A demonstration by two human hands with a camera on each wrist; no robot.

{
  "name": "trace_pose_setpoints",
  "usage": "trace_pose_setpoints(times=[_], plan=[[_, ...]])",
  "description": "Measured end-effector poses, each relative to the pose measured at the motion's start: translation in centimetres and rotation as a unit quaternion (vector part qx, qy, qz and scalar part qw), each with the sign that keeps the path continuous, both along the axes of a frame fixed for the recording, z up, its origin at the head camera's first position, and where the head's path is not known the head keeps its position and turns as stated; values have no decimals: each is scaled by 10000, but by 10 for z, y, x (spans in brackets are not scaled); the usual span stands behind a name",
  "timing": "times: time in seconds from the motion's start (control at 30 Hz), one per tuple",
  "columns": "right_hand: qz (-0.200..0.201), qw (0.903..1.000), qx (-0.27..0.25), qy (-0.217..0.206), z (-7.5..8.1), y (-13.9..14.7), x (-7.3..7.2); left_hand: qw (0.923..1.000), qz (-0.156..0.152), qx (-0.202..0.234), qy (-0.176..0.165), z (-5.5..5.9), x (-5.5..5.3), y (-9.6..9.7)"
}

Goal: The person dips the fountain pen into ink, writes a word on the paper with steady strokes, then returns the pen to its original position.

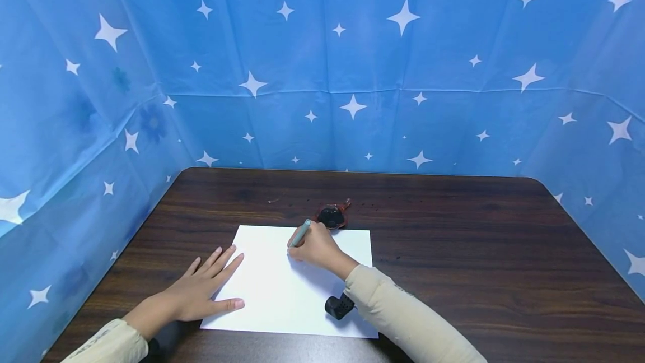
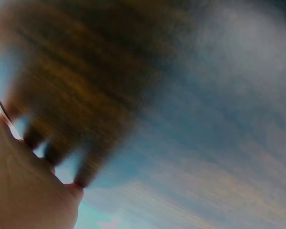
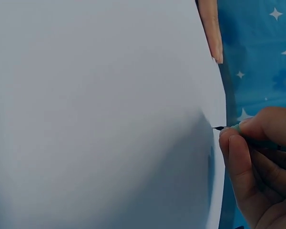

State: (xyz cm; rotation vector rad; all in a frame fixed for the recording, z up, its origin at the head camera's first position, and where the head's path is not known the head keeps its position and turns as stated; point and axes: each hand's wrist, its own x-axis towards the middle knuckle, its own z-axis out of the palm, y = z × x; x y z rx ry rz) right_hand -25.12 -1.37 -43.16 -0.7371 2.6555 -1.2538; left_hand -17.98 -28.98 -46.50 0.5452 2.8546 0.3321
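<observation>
Pen (image 1: 300,233) pinched in right hand (image 1: 318,246); left hand (image 1: 197,291) splayed.

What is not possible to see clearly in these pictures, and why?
- Right wrist view: much of the pen, behind the right hand.
- Head view: right side of the paper, partly behind the right sleeve.
- Head view: left sleeve, cut off by the bottom edge.
- Left wrist view: brown area, too blurred to identify.
</observation>
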Motion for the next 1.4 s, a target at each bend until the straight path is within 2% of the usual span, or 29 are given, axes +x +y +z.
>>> trace_pose_setpoints(times=[0.2,0.3,0.47,0.63,0.8,0.97,1.4], plan=[[-22,9999,92,72,2,2,0,9997,-77,169,-151,12,3,5],[-42,9999,130,48,3,5,1,9996,-100,204,-164,14,3,6],[-81,9998,205,20,2,11,2,9999,-81,7,-79,7,2,4],[-148,9994,301,41,3,16,3,10000,-36,21,-29,1,-1,3],[-288,9987,416,47,4,22,4,9999,-61,28,-124,5,1,5],[-350,9982,472,117,5,27,4,9995,-108,249,-190,11,3,6],[-501,9975,479,156,6,41,8,9998,11,100,-142,5,1,4]])
